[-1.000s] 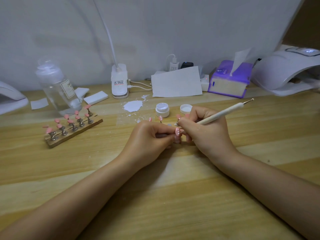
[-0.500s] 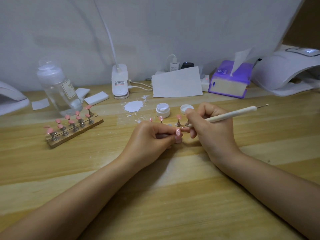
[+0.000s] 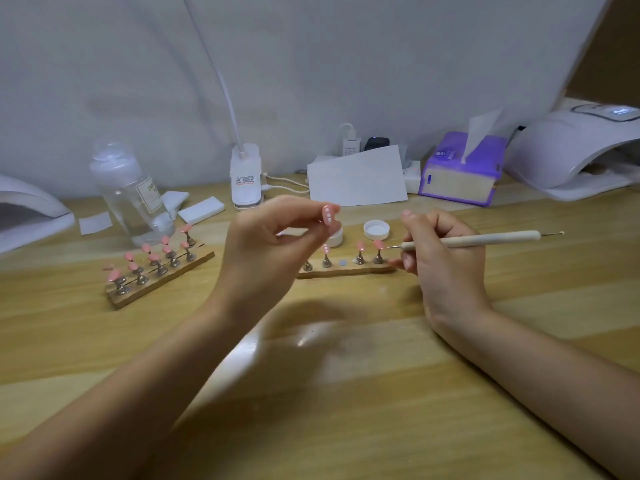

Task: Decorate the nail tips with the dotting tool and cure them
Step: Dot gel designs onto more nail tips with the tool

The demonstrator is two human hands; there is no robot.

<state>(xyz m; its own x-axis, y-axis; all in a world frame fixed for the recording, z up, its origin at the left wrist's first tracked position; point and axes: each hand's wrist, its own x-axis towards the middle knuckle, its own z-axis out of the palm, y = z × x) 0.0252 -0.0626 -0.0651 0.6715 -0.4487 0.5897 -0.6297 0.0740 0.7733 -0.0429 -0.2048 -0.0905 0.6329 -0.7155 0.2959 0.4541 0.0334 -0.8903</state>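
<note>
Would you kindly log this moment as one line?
left hand: holds dotted nail tip raised | right hand: grips dotting tool | stand: one slot empty | curing: not yet

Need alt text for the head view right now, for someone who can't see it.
The left hand holds up a pink nail tip with three white dots, while the right hand holds the dotting tool over a wooden table. Between the hands lies a stand with more tips; a second stand sits left, a curing lamp far right.

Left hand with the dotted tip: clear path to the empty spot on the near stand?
Probably yes. The left hand holds the dotted tip above the near stand; nothing covers its empty spot.
</note>
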